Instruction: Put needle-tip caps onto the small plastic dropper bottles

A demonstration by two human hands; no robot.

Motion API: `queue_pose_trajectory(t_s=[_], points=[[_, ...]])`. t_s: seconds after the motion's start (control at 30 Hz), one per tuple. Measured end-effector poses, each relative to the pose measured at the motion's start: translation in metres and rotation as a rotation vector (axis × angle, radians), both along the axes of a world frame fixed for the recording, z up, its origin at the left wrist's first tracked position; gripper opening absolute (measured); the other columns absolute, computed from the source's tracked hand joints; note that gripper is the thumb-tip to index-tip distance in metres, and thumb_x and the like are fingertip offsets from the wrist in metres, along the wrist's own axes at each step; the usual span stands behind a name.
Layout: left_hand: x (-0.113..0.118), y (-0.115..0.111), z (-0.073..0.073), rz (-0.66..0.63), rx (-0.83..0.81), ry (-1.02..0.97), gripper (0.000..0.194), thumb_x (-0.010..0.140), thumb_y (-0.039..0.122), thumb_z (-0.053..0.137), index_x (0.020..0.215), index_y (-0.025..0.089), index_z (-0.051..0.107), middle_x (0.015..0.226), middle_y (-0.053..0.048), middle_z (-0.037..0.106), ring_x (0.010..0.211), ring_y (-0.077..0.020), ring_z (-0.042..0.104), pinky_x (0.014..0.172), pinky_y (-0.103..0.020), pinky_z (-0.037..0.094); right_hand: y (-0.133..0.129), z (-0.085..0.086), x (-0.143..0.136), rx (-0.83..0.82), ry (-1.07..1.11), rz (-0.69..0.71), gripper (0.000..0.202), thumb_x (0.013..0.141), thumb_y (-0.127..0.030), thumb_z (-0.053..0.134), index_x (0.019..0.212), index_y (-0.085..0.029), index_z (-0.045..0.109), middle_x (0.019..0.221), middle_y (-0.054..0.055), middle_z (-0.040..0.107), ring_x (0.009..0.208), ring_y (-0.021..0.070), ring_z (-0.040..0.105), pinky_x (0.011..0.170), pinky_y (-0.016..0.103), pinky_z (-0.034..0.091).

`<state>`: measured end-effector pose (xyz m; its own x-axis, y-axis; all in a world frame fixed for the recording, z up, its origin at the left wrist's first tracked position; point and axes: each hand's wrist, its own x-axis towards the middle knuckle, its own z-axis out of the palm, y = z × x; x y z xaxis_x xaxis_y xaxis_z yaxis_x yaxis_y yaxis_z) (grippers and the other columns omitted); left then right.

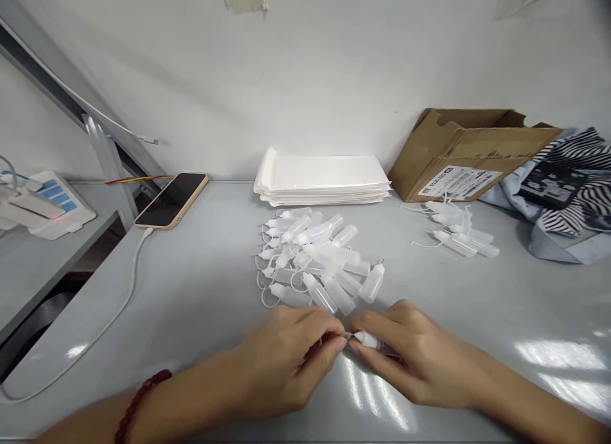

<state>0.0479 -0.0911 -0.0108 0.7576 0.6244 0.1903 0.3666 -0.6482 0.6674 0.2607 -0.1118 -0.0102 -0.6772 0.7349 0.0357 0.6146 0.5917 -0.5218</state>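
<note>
Near the front of the grey table my right hand [415, 352] is closed around a small plastic needle-tip bottle [366, 339], its white cap end pointing left. Facing it, my left hand [298, 358] pinches at the bottle's tip with thumb and forefinger; a thin pale strip shows between the two hands, perhaps the tip cover. Most of the bottle's body is hidden by my right fingers. Just beyond my hands lies a pile of similar translucent bottles [338, 294], several with metal needle tips and looped cap straps.
A smaller group of bottles [461, 243] lies at the right, before an open cardboard box [429, 151]. White padded envelopes [329, 173] are stacked by the wall. At left a phone [172, 201] charges on a white cable [128, 291]. Striped cloth [568, 221] lies far right.
</note>
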Motion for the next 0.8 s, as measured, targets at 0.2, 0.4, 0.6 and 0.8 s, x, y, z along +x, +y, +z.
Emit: queue_pose_trajectory(t_s=[0.2,0.4,0.6,0.8], points=[[0.001,-0.001,-0.005,0.021,-0.016,-0.030,0.012,0.090,0.015,0.044,0.086,0.015,0.055,0.070,0.001,0.061,0.060,-0.0092,0.053,0.060,-0.021,0.040,0.002,-0.002,-0.002,-0.008,-0.041,-0.001,0.025,0.093,-0.026,0.038,0.087,-0.015,0.059,0.062,0.002,0.061,0.052,0.0129,0.055,0.053,0.027,0.037],[0.000,-0.002,-0.005,-0.006,-0.020,0.045,0.014,0.089,0.013,0.042,0.083,0.016,0.054,0.072,0.000,0.061,0.062,-0.0114,0.054,0.061,-0.022,0.040,0.002,-0.008,-0.006,-0.015,-0.061,0.054,0.024,0.093,-0.024,0.037,0.080,-0.015,0.055,0.064,0.002,0.060,0.053,0.0121,0.053,0.052,0.026,0.036],[0.000,-0.005,0.002,-0.049,-0.066,0.148,0.017,0.087,0.012,0.041,0.078,0.016,0.055,0.070,-0.001,0.061,0.062,-0.0124,0.055,0.060,-0.022,0.041,0.000,-0.009,-0.008,-0.009,-0.058,0.075,0.023,0.092,-0.024,0.039,0.076,-0.016,0.053,0.061,0.001,0.060,0.049,0.0112,0.052,0.050,0.025,0.035],[0.001,-0.005,-0.002,-0.054,-0.056,0.143,0.018,0.088,0.013,0.041,0.081,0.016,0.056,0.071,-0.001,0.062,0.063,-0.0130,0.056,0.060,-0.023,0.041,0.000,-0.011,-0.008,0.029,-0.057,0.075,0.022,0.091,-0.023,0.039,0.074,-0.016,0.052,0.061,0.001,0.060,0.049,0.0115,0.053,0.049,0.026,0.035]])
